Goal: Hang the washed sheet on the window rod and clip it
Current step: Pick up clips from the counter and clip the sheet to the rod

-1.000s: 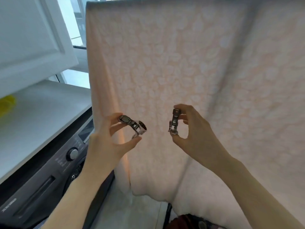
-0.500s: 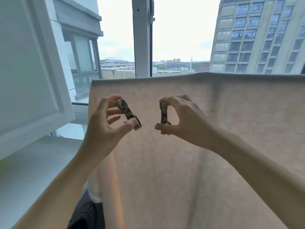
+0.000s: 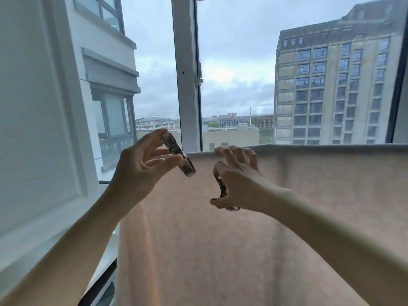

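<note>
Left hand (image 3: 141, 166) pinches a metal clip (image 3: 178, 154) between thumb and fingers, tilted, just left of the sheet's top edge. Right hand (image 3: 237, 180) clutches a second clip (image 3: 221, 188) in its palm, fingers reaching onto the peach sheet (image 3: 254, 228), draped over the rod below the window.

You have no readable text, label, brand, number or sign on anything in this view.
</note>
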